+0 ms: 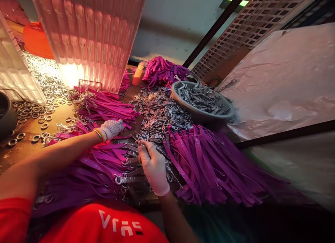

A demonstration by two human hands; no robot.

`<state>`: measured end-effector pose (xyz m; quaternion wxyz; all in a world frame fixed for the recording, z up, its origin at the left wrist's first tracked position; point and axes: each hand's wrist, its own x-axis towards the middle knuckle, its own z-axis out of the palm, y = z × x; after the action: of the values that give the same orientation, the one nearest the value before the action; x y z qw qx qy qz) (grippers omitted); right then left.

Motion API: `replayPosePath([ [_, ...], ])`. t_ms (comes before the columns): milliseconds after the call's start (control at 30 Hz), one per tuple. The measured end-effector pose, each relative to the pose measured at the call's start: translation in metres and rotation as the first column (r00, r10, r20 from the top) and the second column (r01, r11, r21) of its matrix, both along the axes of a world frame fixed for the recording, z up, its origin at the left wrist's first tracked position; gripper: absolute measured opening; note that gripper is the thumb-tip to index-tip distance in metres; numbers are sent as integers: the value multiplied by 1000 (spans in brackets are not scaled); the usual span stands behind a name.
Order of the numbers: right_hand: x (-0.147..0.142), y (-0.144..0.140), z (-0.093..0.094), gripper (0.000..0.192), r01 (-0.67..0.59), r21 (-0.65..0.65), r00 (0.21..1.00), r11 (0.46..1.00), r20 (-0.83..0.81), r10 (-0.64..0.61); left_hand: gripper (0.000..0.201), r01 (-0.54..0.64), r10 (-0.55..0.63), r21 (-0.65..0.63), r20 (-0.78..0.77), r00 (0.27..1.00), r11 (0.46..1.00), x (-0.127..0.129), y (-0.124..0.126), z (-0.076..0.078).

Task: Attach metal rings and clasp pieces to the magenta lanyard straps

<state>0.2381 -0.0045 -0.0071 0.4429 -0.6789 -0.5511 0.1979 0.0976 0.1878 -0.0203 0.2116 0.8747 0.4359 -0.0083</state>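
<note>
gloved hands in purple straps and metal clasps

left hand reaches forward, fingers curled over purple straps; grip unclear. right hand bent inward, fingertips pinched on a clasp at the metal clasps pile's near edge.

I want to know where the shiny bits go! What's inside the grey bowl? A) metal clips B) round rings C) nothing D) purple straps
A: the grey bowl is heaped with silvery metal clips, while the purple straps lie on the table in front of it.
</note>
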Motion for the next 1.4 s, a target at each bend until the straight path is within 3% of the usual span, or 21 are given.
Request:
replayPosePath([
  [133, 2, 3, 8, 28, -51, 79, 998, 996, -26, 53, 21, -15, 29, -83, 167, 985, 996, -18, -5, 15],
  [200, -1, 9, 13, 27, -107, 126, 994, 986, -16, 110, 24, -30, 117, -250, 342, 932, 968, -32, -18, 29],
  [267, -8, 17, 19, 28, -162, 142, 987, 977, 9, 162, 22, 9, 292, -495, 527, 798, 869, -48, -37, 42],
  [333, -17, 25, 23, 30, -216, 134, 976, 967, 59, 210, 26, 71, 468, -660, 600, 649, 748, -60, -59, 52],
  [400, -26, 31, 27, 32, -266, 128, 955, 955, 167, 244, 31, 67, 544, -703, 603, 583, 708, -68, -79, 58],
  [500, -37, 33, 32, 33, -320, 79, 859, 944, 444, 254, 33, 31, 592, -727, 582, 558, 686, -74, -100, 61],
  [567, -41, 31, 34, 32, -319, 16, 743, 948, 625, 240, 33, 19, 562, -698, 591, 578, 715, -76, -108, 57],
  [667, -43, 26, 33, 32, -297, -39, 590, 954, 778, 215, 23, -13, 342, -460, 640, 688, 888, -76, -113, 45],
  [700, -43, 24, 31, 31, -288, -44, 567, 957, 797, 208, 18, -13, 249, -353, 632, 734, 935, -76, -113, 39],
  [767, -43, 21, 27, 31, -256, -42, 578, 966, 794, 188, 15, 15, 127, -221, 613, 780, 975, -75, -113, 30],
  [833, -43, 18, 26, 31, -223, -51, 640, 973, 746, 186, 20, 61, 120, -258, 630, 767, 964, -75, -113, 24],
  [900, -43, 16, 29, 32, -236, -100, 694, 967, 679, 240, 23, 67, 192, -352, 649, 736, 934, -77, -112, 22],
  [1000, -45, 15, 37, 45, -286, -243, 696, 927, 612, 375, 31, 2, 259, -377, 639, 724, 926, -80, -114, 18],
  [1100, -47, 19, 40, 35, -237, -372, 664, 897, 613, 429, 31, -36, 244, -321, 636, 732, 946, -83, -118, 11],
  [1200, -50, 22, 33, 21, -203, -402, 586, 893, 681, 440, 29, -46, 235, -307, 615, 753, 951, -85, -120, 7],
  [1300, -51, 22, 26, 23, -247, -383, 480, 890, 750, 456, 26, -34, 206, -287, 597, 775, 957, -86, -119, 11],
  [1400, -53, 20, 25, 24, -274, -383, 429, 882, 772, 469, 22, 3, 166, -271, 596, 786, 963, -84, -114, 21],
])
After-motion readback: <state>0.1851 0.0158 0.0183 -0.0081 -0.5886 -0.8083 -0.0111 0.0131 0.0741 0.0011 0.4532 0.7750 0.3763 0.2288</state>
